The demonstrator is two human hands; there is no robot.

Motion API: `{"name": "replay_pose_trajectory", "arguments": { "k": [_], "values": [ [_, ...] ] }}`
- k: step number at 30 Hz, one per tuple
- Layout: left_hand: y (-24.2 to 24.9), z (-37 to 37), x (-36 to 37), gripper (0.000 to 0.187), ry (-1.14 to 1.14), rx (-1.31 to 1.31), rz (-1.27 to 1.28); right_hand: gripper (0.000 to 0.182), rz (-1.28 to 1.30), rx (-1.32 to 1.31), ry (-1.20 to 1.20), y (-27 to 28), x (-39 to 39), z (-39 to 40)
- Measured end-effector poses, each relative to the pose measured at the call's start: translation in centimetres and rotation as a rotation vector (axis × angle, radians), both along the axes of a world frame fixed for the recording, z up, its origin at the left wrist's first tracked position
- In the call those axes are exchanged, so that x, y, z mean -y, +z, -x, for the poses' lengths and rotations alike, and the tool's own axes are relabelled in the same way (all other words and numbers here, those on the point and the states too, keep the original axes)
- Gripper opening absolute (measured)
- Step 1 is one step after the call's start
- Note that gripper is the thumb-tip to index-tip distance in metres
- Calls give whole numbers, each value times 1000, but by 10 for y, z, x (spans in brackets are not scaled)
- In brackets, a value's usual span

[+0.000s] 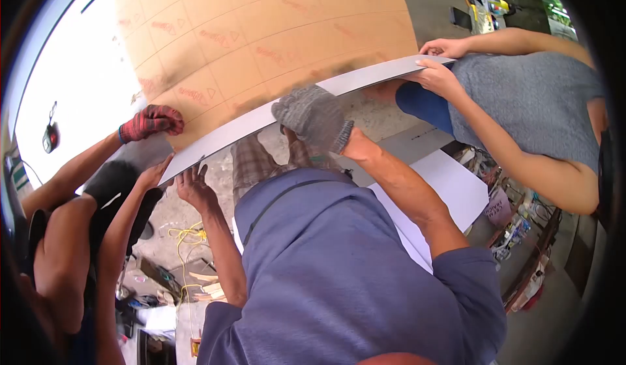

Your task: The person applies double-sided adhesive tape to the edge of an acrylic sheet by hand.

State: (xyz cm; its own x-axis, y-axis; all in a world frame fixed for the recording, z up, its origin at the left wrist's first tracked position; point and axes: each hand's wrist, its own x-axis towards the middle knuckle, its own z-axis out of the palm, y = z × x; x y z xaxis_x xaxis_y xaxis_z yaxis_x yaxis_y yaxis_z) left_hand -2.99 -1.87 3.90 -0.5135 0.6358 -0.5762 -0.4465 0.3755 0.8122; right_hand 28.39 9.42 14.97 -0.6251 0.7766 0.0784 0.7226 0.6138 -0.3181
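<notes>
A long grey strip (244,125) slants across the view along the near edge of a brown printed sheet (261,32). My left hand (197,187), bare, grips the strip's lower edge near its left end, its fingertips partly hidden. My right hand (312,116), in a grey knit glove, is closed over the middle of the strip. At the strip's right end are two bare hands of a co-worker (528,104). Another person's bare hand (153,171) holds the left end, and a red-gloved hand (153,122) rests on the brown sheet's edge.
White panels (450,182) lie below the strip at the right, beside a cluttered shelf (521,221). A yellow cord (189,236) and wood scraps lie on the floor at lower left. A tape measure (50,136) is at far left, a phone (461,18) at upper right.
</notes>
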Motion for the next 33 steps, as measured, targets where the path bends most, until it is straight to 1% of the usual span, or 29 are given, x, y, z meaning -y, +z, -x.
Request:
{"name": "replay_pose_trajectory", "arguments": {
  "k": [3,5,8,9,12,13,15,16,18,19,21,23,26,27,30,33],
  "values": [
    [-7,4,2,44,78,154,-72,23,73,45,1,3,0,0],
    [-8,6,1,50,125,298,-118,22,59,53,7,0,0,0],
    [10,-6,-2,61,13,377,-279,17,30,78,8,1,1,0],
    [14,-6,1,70,-66,443,-334,15,17,88,7,1,1,0],
    [19,-9,8,75,-132,567,-437,18,-53,92,-8,-10,4,1],
    [20,-9,7,78,-195,568,-485,18,-24,77,-6,-8,4,1],
    [17,-4,9,79,-206,583,-506,17,31,49,3,-1,3,1],
    [16,-9,5,80,-200,595,-535,17,45,78,-2,-2,8,3],
    [27,-20,-5,75,-154,526,-444,16,8,159,-19,-5,-1,5],
    [36,-28,-9,67,-102,500,-433,17,-13,129,-11,-2,3,2],
    [26,-16,-8,63,-73,537,-418,19,-41,121,-11,-7,7,2],
    [32,-19,-19,56,-2,524,-368,23,-39,116,6,-7,5,0],
    [20,-10,-17,69,-82,542,-342,20,29,75,26,3,1,-2],
    [23,-11,-16,69,-67,518,-331,20,68,101,40,2,0,-1],
    [18,-9,-15,72,-50,543,-324,20,19,126,20,-4,3,0],
    [20,-12,-18,74,-48,559,-350,19,53,111,26,-3,2,0]
  ]
}}
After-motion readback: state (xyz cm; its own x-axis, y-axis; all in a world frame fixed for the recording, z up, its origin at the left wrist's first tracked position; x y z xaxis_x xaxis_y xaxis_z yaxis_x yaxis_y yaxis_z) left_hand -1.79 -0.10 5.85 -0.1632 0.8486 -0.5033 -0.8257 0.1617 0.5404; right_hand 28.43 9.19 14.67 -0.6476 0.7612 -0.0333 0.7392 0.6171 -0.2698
